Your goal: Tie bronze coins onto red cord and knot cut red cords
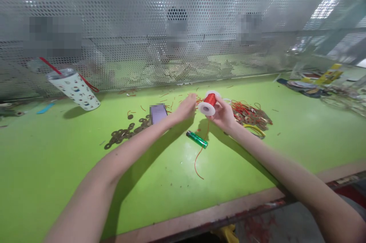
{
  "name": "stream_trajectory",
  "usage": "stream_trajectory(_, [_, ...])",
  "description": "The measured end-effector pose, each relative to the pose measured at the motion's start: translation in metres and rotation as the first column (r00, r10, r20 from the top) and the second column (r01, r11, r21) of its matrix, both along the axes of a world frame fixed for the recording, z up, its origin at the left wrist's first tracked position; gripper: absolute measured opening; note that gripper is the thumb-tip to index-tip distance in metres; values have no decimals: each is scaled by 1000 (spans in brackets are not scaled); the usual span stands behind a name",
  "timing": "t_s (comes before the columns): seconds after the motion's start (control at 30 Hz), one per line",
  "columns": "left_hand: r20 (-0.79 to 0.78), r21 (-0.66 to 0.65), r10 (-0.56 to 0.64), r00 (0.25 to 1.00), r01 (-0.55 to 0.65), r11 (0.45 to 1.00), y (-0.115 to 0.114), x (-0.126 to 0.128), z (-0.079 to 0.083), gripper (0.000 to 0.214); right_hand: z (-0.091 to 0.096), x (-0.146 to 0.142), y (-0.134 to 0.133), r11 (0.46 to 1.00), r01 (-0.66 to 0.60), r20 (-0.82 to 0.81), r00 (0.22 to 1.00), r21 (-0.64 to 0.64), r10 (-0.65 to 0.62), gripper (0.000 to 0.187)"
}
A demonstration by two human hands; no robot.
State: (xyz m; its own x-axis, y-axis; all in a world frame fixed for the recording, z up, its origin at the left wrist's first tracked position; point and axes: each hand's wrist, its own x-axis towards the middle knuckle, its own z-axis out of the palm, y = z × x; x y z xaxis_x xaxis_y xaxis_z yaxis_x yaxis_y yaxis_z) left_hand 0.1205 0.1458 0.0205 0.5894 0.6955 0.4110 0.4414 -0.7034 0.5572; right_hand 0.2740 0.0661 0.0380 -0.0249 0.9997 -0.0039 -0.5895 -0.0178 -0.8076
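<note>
Green tabletop (160,205), patterned tumbler (77,92) at left, loose holed discs (120,134) left of centre, green dark-ended cylinder (197,139) near centre, red-corded discs (254,115) right of centre, blue strip (45,108) far left

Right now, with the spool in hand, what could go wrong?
The loose red thread crosses the green tube in this view and could snag there. The spool, held in the right hand, might slip and unwind. The red cords just beyond that hand could tangle with the thread.
</note>
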Motion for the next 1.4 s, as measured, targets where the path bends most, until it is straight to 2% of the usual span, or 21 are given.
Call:
stream_trajectory(0.1, [93,-137,105,990,-91,986,-3,-5,11,30,0,-4,-1,999,12,79,997,51,-16,34])
stream_trajectory(0.17, [150,-288,89,985,-42,957,-17,-7,14,41,0,-6,-2,996,9,124,992,86,-20,35])
stream_trajectory(0.2, [286,-528,106,952,65,846,-27,-9,16,48,-1,-7,-2,995,-1,143,990,100,-13,35])
stream_trajectory(0.23, [398,-702,170,901,180,689,-38,-12,17,54,-1,-9,-3,993,-18,162,987,116,-1,35])
stream_trajectory(0.27, [465,-793,240,852,281,540,-48,-16,19,58,-2,-11,-4,990,-35,182,983,135,10,35])
stream_trajectory(0.33, [508,-854,344,789,412,317,-66,-25,22,60,-2,-15,-8,983,-58,218,976,173,19,35])
stream_trajectory(0.4, [511,-859,400,761,464,215,-80,-34,24,59,-3,-20,-12,978,-67,242,970,200,17,34])
stream_trajectory(0.43, [508,-860,419,752,470,197,-85,-39,23,58,-3,-23,-14,976,-72,246,969,206,20,35])
stream_trajectory(0.5, [510,-859,463,725,455,234,-93,-45,21,53,-3,-29,-20,974,-98,246,968,205,46,38])
stream_trajectory(0.6, [526,-846,477,704,374,380,-103,-52,15,43,2,-35,-28,971,-139,257,963,195,86,39])
stream_trajectory(0.67, [513,-839,469,720,305,450,-107,-58,12,38,8,-35,-33,967,-153,266,959,205,96,36])
stream_trajectory(0.73, [492,-840,487,722,246,483,-108,-65,13,36,14,-31,-35,959,-191,275,952,208,130,39])
stream_trajectory(0.83, [524,-817,552,649,199,541,-106,-80,21,37,18,-18,-31,957,-256,386,903,138,186,48])
stream_trajectory(0.87, [548,-799,565,617,187,572,-107,-86,25,38,17,-13,-28,968,-229,462,873,102,158,49])
stream_trajectory(0.93, [586,-758,546,599,167,631,-112,-96,30,39,12,-4,-22,993,-87,620,784,82,18,47])
stream_trajectory(1.0, [620,-699,474,625,167,695,-122,-103,32,36,6,0,-15,992,15,708,699,125,-100,46])
stream_trajectory(1.03, [607,-681,430,668,159,715,-129,-105,32,34,2,1,-12,990,27,718,686,140,-120,45])
stream_trajectory(1.1, [557,-650,362,747,122,750,-143,-107,28,34,-5,1,-7,989,-4,708,699,145,-101,43])
stream_trajectory(1.17, [513,-626,335,790,77,776,-153,-109,23,35,-12,0,-4,989,-45,711,700,144,-72,41])
stream_trajectory(1.3, [468,-592,366,805,-22,805,-159,-113,12,35,-25,0,1,964,-37,758,627,262,-182,49])
stream_trajectory(1.4, [446,-547,362,818,-71,834,-160,-116,6,32,-32,2,8,925,-25,815,481,379,-321,57])
